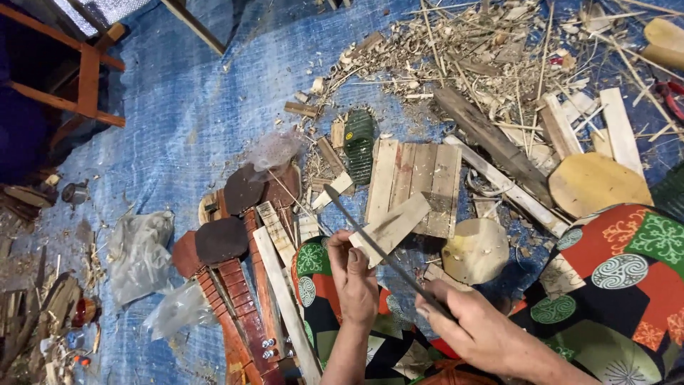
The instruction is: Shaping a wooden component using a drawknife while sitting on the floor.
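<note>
Wooden slat (pixel 390 227), frame centre, clamped in left hand (pixel 354 279); long knife (pixel 385 255) gripped by right hand (pixel 467 324), blade laid across slat toward 11 o'clock; slatted board (pixel 417 182) at 12 o'clock, blue tarp (pixel 185 114) beneath

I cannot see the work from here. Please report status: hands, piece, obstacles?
Left hand grips flat wood strip. Right hand holds long blade laid across it. Shavings and board panel lie beyond, not blocking.

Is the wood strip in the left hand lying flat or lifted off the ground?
Lifted: the left hand grips the wood strip by its lower end, angled up above the slat panel.
</note>
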